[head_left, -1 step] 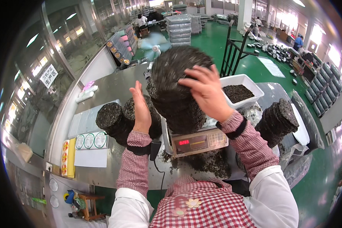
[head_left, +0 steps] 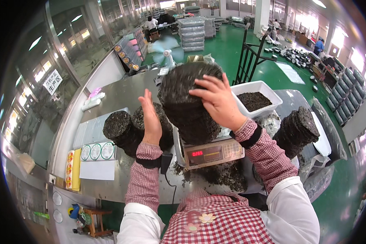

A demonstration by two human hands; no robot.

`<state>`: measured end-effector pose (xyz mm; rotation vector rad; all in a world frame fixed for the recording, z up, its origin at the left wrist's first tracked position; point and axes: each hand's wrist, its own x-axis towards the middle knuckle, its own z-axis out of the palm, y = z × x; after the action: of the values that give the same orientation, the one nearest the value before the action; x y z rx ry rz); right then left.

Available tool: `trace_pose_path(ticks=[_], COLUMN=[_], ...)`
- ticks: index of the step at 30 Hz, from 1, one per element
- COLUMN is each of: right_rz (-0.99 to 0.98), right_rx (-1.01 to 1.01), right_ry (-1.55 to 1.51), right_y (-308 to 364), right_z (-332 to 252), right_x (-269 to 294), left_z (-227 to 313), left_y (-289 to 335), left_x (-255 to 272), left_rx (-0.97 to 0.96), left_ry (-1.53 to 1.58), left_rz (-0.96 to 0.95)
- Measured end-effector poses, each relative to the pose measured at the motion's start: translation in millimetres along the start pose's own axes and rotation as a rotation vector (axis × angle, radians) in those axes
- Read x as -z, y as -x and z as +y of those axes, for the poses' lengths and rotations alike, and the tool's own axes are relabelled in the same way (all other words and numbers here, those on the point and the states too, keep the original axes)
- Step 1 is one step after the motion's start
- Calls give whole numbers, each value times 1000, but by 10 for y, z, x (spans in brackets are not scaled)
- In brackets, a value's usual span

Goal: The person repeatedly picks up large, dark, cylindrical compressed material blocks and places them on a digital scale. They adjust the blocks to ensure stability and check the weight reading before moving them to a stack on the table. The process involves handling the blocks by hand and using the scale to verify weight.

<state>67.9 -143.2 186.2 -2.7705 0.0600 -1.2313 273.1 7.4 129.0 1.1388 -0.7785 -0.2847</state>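
A person's right hand (head_left: 217, 101) spreads its fingers over a dark round tea cake (head_left: 189, 101) standing on a scale (head_left: 211, 152), the left hand (head_left: 150, 120) flat and open beside it, touching.

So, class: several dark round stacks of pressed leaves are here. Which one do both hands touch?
The tall stack standing on the scale. The left hand presses its side and the right hand covers its top; the stacks at left and right stand untouched.

Rough, matt black stack of pressed discs (head_left: 189, 103) on a scale (head_left: 211, 152); dull brushed-metal worktop (head_left: 122, 95); smooth white plastic tub (head_left: 242, 89).
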Motion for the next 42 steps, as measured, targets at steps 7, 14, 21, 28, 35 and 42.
trace_pose_path(ticks=[7, 14, 21, 28, 35, 42], right_rz=[303, -291, -132, 482, 923, 844], right_rx=[-425, -1545, -1675, -1432, -1304, -558], right_ry=[-134, 615, 489, 324, -976, -963], right_y=[1352, 4453, 5355, 5743, 3616, 1261], right_z=[199, 608, 640, 695, 378, 190], right_x=[239, 386, 177, 287, 802, 688], left_z=[-150, -348, -619, -832, -719, -126], left_y=[535, 954, 992, 809, 815, 364], left_x=[777, 1168, 1098, 654, 908, 378], left_rx=[134, 273, 392, 458, 372, 85], left_ry=[4, -11, -7, 120, 93, 148], left_rz=[233, 306, 277, 314, 249, 43])
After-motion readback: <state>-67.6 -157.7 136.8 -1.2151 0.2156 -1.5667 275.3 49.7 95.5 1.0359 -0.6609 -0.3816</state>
